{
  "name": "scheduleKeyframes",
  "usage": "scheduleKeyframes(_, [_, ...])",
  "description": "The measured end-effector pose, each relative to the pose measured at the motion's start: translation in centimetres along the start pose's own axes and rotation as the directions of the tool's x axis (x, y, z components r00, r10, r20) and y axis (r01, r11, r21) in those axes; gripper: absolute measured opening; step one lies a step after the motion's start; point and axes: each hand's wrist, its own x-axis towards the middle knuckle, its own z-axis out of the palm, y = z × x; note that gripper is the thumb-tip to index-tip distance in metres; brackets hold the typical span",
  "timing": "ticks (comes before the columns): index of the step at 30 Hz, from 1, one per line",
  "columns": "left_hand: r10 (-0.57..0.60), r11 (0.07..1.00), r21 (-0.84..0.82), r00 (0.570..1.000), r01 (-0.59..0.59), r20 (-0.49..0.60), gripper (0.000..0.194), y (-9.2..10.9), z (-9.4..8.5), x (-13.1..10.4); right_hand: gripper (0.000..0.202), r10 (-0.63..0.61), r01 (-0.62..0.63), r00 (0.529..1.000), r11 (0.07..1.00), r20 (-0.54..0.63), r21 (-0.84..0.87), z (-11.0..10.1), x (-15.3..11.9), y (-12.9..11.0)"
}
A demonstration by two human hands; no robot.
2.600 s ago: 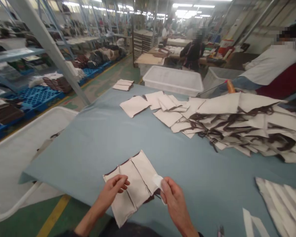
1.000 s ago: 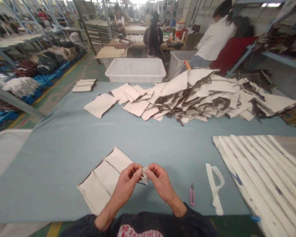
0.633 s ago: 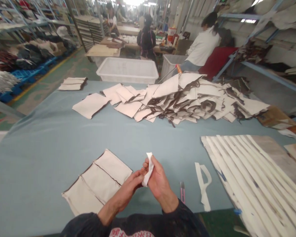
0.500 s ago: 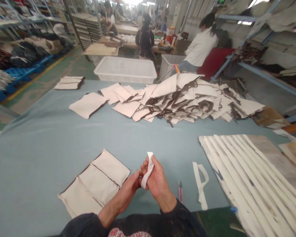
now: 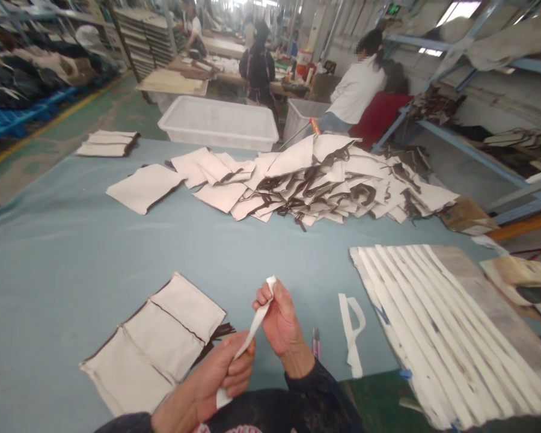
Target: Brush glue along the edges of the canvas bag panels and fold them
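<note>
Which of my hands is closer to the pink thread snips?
Right. Your right hand is just left of the pink thread snips; your left hand is farther left.

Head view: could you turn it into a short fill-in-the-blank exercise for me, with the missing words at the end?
1. The strip held by the left hand and right hand is ____ in colour.
2. The snips lie ____ the right hand and the looped piece.
3. The panel is crossed by ____ seams.

Missing words: white; between; two.

Matt strip (image 5: 256, 322), matt cloth panel (image 5: 165, 331)
</note>
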Motion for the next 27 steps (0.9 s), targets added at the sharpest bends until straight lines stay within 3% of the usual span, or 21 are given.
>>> scheduleKeyframes(2, [-0.175,0.98,-0.064,0.973,0.186,0.153,0.044,0.1,0.3,-0.7,0.043,-0.086,0.077,0.995,0.978,-0.04,-0.194,-0.1,0.2,0.2])
scheduleKeyframes(4, [-0.299,0.947,-0.034,0.916,0.319,0.267,0.043,-0.1,0.7,-1.3,0.043,-0.129,0.105,0.991,0.928,-0.045,-0.357,-0.1,0.6,0.1])
scheduleKeyframes(6, [-0.356,0.931,0.026,0.889,0.365,0.287,0.043,-0.8,1.1,-1.4,0.044,-0.139,0.113,0.99,0.894,-0.028,-0.433,0.3,1.0,-0.2])
scheduleKeyframes(8, [-0.344,0.938,0.116,0.914,0.326,0.214,0.042,-1.6,1.3,-1.3,0.045,-0.144,0.117,0.989,0.885,-0.026,-0.451,0.8,1.2,-0.7])
scheduleKeyframes(10, [-0.231,0.935,0.295,0.969,0.196,0.087,0.038,-1.8,0.9,-0.9,0.045,-0.158,0.122,0.986,0.879,-0.041,-0.46,1.3,1.3,-1.2])
scheduleKeyframes(12, [0.068,0.837,0.546,0.997,-0.038,-0.035,0.035,-1.1,0.2,-0.5,0.046,-0.162,0.115,0.985,0.869,-0.057,-0.481,1.6,1.1,-1.5])
scheduleKeyframes(13, [0.25,0.746,0.65,0.966,-0.144,-0.072,0.036,-0.4,-0.2,-0.4,0.046,-0.163,0.111,0.985,0.862,-0.064,-0.495,1.6,1.0,-1.6])
scheduleKeyframes(14, [0.409,0.654,0.724,0.908,-0.217,-0.096,0.039,0.5,-0.5,-0.2,0.047,-0.165,0.107,0.984,0.853,-0.07,-0.511,1.6,0.9,-1.5])
scheduleKeyframes(16, [0.618,0.534,0.793,0.776,-0.294,-0.128,0.044,2.4,-0.7,0.0,0.047,-0.175,0.108,0.982,0.835,-0.075,-0.54,1.4,0.7,-1.1])
scheduleKeyframes(17, [0.667,0.506,0.804,0.733,-0.314,-0.133,0.045,3.4,-0.5,0.1,0.047,-0.184,0.112,0.98,0.824,-0.074,-0.555,1.3,0.6,-0.8])
scheduleKeyframes(21, [0.755,0.424,0.813,0.651,-0.399,-0.074,0.03,5.5,1.3,0.9,0.044,-0.235,0.151,0.97,0.787,-0.065,-0.598,1.0,0.5,0.4])
scheduleKeyframes(24, [0.776,0.408,0.793,0.63,-0.453,-0.039,0.024,5.5,2.6,1.7,0.041,-0.284,0.192,0.957,0.776,-0.06,-0.601,1.0,0.3,1.1])
scheduleKeyframes(27, [0.805,0.427,0.759,0.589,-0.491,-0.072,0.03,4.9,3.3,2.2,0.042,-0.317,0.2,0.942,0.791,-0.108,-0.578,1.3,0.0,1.6])
